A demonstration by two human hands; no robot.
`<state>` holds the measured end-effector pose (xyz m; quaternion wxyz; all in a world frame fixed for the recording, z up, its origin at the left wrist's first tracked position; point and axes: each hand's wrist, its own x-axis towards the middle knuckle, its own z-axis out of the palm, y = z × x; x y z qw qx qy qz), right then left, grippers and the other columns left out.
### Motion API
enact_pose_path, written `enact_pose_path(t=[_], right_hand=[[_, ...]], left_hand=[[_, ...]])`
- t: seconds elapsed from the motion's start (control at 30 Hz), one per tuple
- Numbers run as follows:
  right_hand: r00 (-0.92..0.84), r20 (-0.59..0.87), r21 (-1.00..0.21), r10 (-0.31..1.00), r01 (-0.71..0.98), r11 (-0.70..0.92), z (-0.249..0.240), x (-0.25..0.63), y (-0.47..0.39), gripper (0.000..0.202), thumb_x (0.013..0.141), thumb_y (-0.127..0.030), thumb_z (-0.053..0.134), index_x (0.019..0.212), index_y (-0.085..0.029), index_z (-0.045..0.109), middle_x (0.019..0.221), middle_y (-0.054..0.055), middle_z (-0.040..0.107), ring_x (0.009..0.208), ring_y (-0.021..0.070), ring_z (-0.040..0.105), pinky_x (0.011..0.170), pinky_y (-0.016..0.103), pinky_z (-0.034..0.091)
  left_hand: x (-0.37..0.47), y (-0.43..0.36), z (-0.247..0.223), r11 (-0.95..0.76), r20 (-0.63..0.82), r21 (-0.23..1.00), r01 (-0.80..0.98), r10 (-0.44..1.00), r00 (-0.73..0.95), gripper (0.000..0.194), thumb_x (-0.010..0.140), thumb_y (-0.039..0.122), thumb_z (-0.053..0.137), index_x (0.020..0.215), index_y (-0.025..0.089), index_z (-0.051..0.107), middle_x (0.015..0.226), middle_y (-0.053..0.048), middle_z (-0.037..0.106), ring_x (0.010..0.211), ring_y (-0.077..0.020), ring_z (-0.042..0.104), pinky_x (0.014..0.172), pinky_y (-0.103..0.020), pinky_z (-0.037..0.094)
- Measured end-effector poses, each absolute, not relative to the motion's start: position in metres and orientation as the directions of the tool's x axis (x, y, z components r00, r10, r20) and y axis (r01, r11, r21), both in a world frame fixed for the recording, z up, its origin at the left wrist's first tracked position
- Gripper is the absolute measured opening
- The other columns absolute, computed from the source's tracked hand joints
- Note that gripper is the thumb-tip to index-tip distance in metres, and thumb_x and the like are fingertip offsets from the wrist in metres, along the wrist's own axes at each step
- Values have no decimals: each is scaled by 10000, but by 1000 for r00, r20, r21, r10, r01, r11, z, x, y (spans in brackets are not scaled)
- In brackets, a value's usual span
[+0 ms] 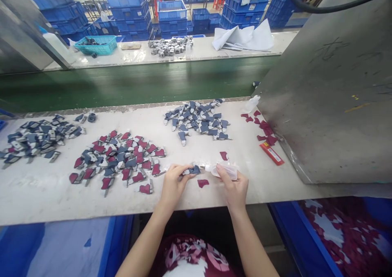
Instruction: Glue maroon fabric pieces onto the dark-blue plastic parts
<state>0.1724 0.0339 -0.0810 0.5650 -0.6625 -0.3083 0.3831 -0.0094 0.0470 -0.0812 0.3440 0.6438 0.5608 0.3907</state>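
Observation:
Between the thumb and fingers of my left hand (174, 182) is a small grey and dark blue plastic part (193, 170). My right hand (234, 184) grips a translucent squeeze bottle (228, 171), its narrow tip pointing left, close to the part. One maroon piece (202, 183) lies flat on the table just below the bottle tip, and another maroon piece (223, 156) lies above the bottle. To the left of my left hand spreads a pile of grey parts with maroon and dark blue faces (122, 158).
Blue-and-grey parts are heaped at the table's back (199, 118) and far left (36, 136). Maroon pieces (266, 128) and a red packet (272, 153) lie by a metal panel (330, 105) on the right. A green conveyor belt (137, 83) runs behind. Blue bins (315, 236) stand below.

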Motion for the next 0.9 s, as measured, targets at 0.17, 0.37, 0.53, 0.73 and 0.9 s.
enact_pose_path(t=[0.17,0.37,0.53,0.73,0.9], right_hand=[[564,-116,-989,818,13,-148,-80,171,31,359,683,-484,804,643,-135,730,593,54,687,595,212,643,508,283,496],[606,-68,-994,793,32,-109,-80,171,25,339,667,-464,807,656,-132,739,609,57,703,604,235,666,527,309,517],[613,-88,-994,785,-9,-105,-84,173,21,332,680,-453,815,667,-131,735,607,51,689,597,218,650,521,304,504],[566,-137,-991,813,-75,-115,-86,162,22,380,666,-475,829,745,-112,754,661,83,721,619,222,669,530,300,517],[530,-157,-987,833,-50,-154,-85,155,25,399,663,-498,824,751,-114,762,676,90,738,633,237,692,545,306,537]], left_hand=[[-8,47,-80,-112,98,878,466,994,55,242,791,101,763,1002,219,773,881,-44,731,833,-208,670,776,-322,552],[-7,46,-79,-134,124,872,471,991,52,210,802,124,759,982,230,773,873,-38,742,829,-205,667,768,-320,556],[-6,47,-79,-146,134,862,485,989,61,208,795,117,765,970,229,771,853,-32,748,812,-205,663,750,-320,557],[-8,47,-78,-137,124,867,479,990,60,226,786,92,771,974,217,769,890,-38,758,832,-211,667,771,-330,562],[-8,47,-78,-149,131,864,481,989,71,209,801,116,770,983,218,764,881,-38,755,830,-209,662,761,-324,560]])
